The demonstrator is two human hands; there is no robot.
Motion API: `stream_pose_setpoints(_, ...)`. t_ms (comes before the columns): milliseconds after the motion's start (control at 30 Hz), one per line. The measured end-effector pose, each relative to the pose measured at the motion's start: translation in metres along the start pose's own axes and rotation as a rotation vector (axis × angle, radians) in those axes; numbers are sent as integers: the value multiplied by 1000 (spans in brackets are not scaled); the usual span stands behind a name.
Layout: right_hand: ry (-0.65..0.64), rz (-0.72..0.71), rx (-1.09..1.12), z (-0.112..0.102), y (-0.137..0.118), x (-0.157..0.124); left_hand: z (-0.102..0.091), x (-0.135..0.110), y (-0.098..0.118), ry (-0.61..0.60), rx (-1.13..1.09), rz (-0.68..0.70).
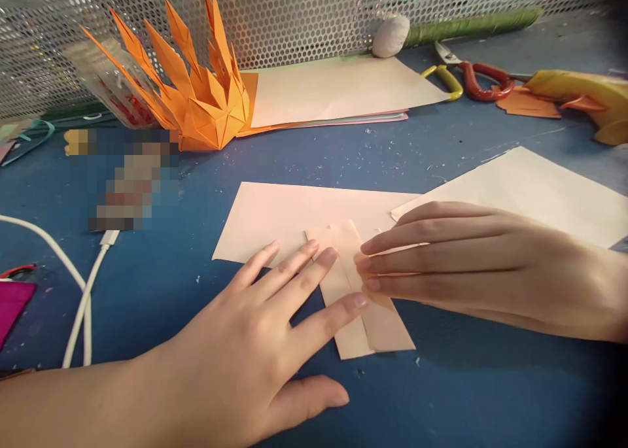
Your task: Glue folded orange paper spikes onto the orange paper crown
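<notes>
A narrow folded strip of pale pink paper [353, 327] lies on the blue table, with a lengthwise seam down its middle. My left hand [275, 324] rests flat with spread fingers, the fingertips on the strip's left side and seam. From the right, my right hand [471, 265] has its fingers close together, their tips at the strip's right edge; its thumb is hidden. Beneath the strip's far end is a pale sheet of paper [275, 219]. Another white sheet [520, 186] lies behind my right hand, partly covered by it.
An orange folded-paper model [210, 118] with tall points stands at the back left, beside stacked paper [328, 91]. Red-handled scissors [485, 82] and a yellow tool [574, 88] lie at the back right. A white cable [88, 297] crosses the left side. Behind runs a perforated metal panel [304, 16].
</notes>
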State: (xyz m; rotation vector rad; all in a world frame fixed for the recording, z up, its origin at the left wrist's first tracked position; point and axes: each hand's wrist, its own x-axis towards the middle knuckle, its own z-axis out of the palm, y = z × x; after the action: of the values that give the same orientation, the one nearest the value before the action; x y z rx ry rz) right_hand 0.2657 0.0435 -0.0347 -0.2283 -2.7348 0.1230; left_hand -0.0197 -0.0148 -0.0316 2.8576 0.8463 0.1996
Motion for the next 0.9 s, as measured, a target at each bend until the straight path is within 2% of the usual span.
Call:
stream_pose_setpoints(100,24,-3,-14,0,1,3,-1,1,0,-3,14,8)
stream_pose_setpoints(300,-33,-24,5,4,-3,1,-1,1,0,-23,8,10)
stream_pose_setpoints(533,-8,-7,-174,13,-21,-12,-1,0,3,-64,111,13)
stream_pose_setpoints(733,-22,14,-215,13,-30,-12,2,-1,4,-77,149,20)
stream_pose_setpoints(900,-53,-25,-222,11,-30,-11,3,0,3,-83,152,15)
